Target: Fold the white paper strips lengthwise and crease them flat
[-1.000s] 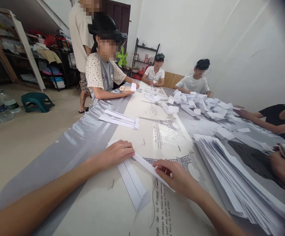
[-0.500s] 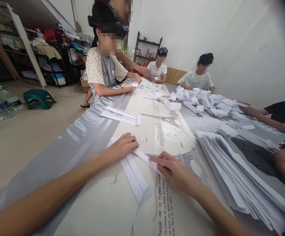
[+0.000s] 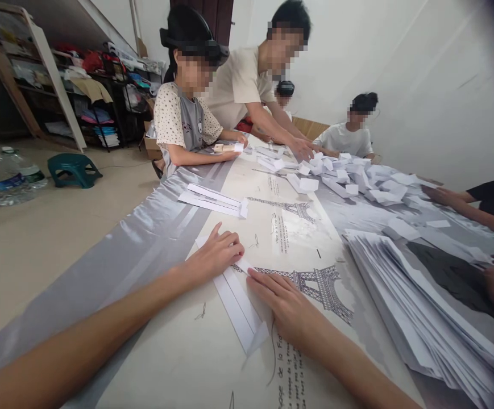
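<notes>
My left hand (image 3: 219, 254) is closed, its fingertips gripping the upper end of a narrow folded paper strip (image 3: 245, 264). Over the lower part of that strip lies my right hand (image 3: 287, 298), its fingers stretched out side by side and pressing down; most of the strip is hidden under them. A longer piece of white folded paper (image 3: 239, 313) with a lengthwise slit extends from under my left hand toward me, its near corner turned up. Beyond my hands rests another folded paper piece (image 3: 215, 200) with long parallel strips.
The printed tablecloth (image 3: 178, 352) spreads beneath. To the right are a stack of white sheets (image 3: 417, 307) and a heap of folded papers (image 3: 357, 176). Co-workers sit around the table; one person (image 3: 247, 85) leans over it. A green stool (image 3: 74, 170) stands left.
My right hand has slid up the strip toward my left hand, its fingers now flatter and covering more. A standing person has leaned in, reaching toward the paper heap.
</notes>
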Available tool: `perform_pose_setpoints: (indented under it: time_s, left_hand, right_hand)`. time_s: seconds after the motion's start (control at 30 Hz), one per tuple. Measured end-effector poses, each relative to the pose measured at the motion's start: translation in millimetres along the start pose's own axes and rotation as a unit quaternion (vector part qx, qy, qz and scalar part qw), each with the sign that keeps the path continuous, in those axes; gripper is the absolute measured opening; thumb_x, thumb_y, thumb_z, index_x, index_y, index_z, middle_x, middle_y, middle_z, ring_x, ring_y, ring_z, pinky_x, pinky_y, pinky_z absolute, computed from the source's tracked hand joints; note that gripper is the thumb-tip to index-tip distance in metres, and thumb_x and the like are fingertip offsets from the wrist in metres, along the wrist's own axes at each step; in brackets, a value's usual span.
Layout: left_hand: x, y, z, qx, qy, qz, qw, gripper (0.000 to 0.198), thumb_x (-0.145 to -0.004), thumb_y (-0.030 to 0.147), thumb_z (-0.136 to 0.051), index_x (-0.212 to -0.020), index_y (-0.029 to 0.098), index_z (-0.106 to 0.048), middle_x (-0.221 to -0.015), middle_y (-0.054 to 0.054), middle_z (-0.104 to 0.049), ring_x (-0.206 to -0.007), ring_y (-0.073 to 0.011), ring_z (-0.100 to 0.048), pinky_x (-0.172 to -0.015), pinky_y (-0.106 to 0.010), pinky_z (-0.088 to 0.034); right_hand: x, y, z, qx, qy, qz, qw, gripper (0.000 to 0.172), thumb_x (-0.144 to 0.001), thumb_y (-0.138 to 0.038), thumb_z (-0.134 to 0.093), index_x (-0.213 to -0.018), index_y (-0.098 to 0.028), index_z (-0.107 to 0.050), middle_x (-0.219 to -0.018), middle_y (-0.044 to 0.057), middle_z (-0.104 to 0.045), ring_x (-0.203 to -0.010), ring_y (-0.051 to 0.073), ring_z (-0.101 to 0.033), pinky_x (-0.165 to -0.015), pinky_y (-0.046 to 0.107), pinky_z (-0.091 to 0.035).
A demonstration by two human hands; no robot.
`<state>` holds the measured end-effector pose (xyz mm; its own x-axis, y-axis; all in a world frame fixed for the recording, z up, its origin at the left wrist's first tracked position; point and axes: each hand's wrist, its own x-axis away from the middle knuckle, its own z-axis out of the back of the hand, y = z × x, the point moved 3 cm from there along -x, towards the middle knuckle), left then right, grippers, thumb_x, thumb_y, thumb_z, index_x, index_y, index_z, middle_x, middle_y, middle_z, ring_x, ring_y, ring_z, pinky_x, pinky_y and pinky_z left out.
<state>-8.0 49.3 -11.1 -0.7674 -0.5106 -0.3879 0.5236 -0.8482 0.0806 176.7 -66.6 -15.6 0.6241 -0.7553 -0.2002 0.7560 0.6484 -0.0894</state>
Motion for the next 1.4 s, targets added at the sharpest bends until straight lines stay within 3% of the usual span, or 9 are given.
perform_pose_setpoints:
  time_s: [0.17, 0.23, 0.3, 0.4, 0.5, 0.77, 1.0, 1.2, 1.4]
  left_hand:
    - [-1.9, -5.7, 1.3, 0.045, -0.013, 0.027, 0.999, 0.025, -0.106, 0.024, -0.042, -0.094, 0.020, -0.064, -0.097, -0.002, -0.060, -0.091, -0.0165, -0.058, -0.116, -0.053, -0.026]
    - [-1.9, -3.1, 4.6, -0.030, 0.000, 0.013, 0.999, 0.022, -0.105, 0.023, -0.046, -0.094, 0.018, -0.064, -0.102, -0.005, -0.061, -0.099, -0.0202, -0.058, -0.116, -0.052, -0.025]
    - [-0.9, 3.8, 6.0, -0.128, -0.006, -0.001, 0.992, 0.019, -0.103, 0.018, -0.048, -0.093, 0.015, -0.064, -0.104, -0.009, -0.063, -0.102, -0.0241, -0.058, -0.109, -0.048, -0.033]
    - [1.6, 17.6, 3.9, -0.218, -0.062, 0.022, 0.974, 0.022, -0.101, 0.013, -0.046, -0.091, 0.014, -0.066, -0.092, -0.010, -0.065, -0.087, -0.0252, -0.060, -0.085, -0.039, -0.043]
    - [2.8, 32.0, 3.0, -0.247, -0.093, 0.065, 0.962, 0.028, -0.103, 0.023, -0.047, -0.091, 0.013, -0.070, -0.086, -0.013, -0.067, -0.083, -0.0280, -0.061, -0.079, -0.040, -0.042]
    - [2.9, 43.3, 3.3, -0.254, -0.090, 0.094, 0.958, 0.048, -0.104, 0.043, -0.045, -0.090, 0.007, -0.074, -0.085, -0.018, -0.070, -0.088, -0.0321, -0.064, -0.085, -0.043, -0.044]
    - [6.2, 32.8, -8.2, -0.226, -0.075, 0.104, 0.966, 0.060, -0.104, 0.050, -0.042, -0.115, -0.003, -0.067, -0.118, -0.029, -0.067, -0.114, -0.0367, -0.062, -0.100, -0.044, -0.045]
    - [4.0, 14.7, -0.9, -0.152, -0.059, 0.128, 0.978, 0.039, -0.101, 0.045, -0.051, -0.105, 0.009, -0.066, -0.112, -0.020, -0.067, -0.107, -0.0308, -0.064, -0.099, -0.043, -0.047]
    - [4.4, -0.7, 9.3, -0.102, -0.046, 0.135, 0.985, 0.025, -0.100, 0.040, -0.054, -0.101, 0.016, -0.061, -0.111, -0.013, -0.066, -0.103, -0.0280, -0.065, -0.102, -0.047, -0.045]
  right_hand:
    - [1.4, -3.9, 0.4, 0.000, -0.003, -0.023, 1.000, 0.092, -0.065, 0.015, -0.032, -0.151, -0.017, -0.036, -0.156, 0.010, -0.045, -0.135, 0.026, -0.050, -0.104, 0.048, -0.051]
    - [0.6, -5.6, 0.2, 0.010, -0.006, -0.024, 1.000, 0.093, -0.064, 0.015, -0.032, -0.152, -0.015, -0.033, -0.154, 0.012, -0.047, -0.131, 0.027, -0.052, -0.103, 0.049, -0.051]
    - [-0.7, -6.7, -1.3, 0.024, -0.007, -0.027, 0.999, 0.091, -0.064, 0.015, -0.034, -0.152, -0.010, -0.034, -0.152, 0.015, -0.048, -0.128, 0.029, -0.054, -0.102, 0.051, -0.051]
    - [-2.8, -7.8, -4.5, 0.041, -0.008, -0.033, 0.999, 0.086, -0.065, 0.013, -0.038, -0.149, -0.006, -0.037, -0.150, 0.019, -0.049, -0.122, 0.032, -0.056, -0.100, 0.055, -0.050]
    - [-4.4, -7.7, -5.6, 0.034, -0.005, -0.046, 0.998, 0.085, -0.064, 0.011, -0.041, -0.147, -0.006, -0.040, -0.149, 0.019, -0.049, -0.119, 0.033, -0.055, -0.099, 0.056, -0.049]
    - [-6.7, -3.4, 4.5, -0.041, 0.004, -0.053, 0.998, 0.085, -0.067, 0.012, -0.040, -0.149, -0.013, -0.040, -0.147, 0.013, -0.051, -0.123, 0.029, -0.050, -0.101, 0.050, -0.047]
    - [-5.9, 3.4, 6.4, -0.092, 0.010, -0.056, 0.994, 0.073, -0.081, 0.006, -0.039, -0.150, -0.018, -0.041, -0.153, 0.008, -0.050, -0.130, 0.027, -0.048, -0.107, 0.052, -0.044]
    - [-2.3, 8.3, 9.7, -0.109, -0.004, -0.057, 0.992, 0.050, -0.098, -0.008, -0.041, -0.146, -0.021, -0.049, -0.153, 0.007, -0.051, -0.136, 0.025, -0.048, -0.111, 0.050, -0.044]
    - [1.5, 5.9, 15.6, -0.097, -0.013, -0.048, 0.994, 0.041, -0.102, -0.013, -0.044, -0.141, -0.020, -0.054, -0.150, 0.006, -0.054, -0.136, 0.024, -0.050, -0.112, 0.050, -0.045]
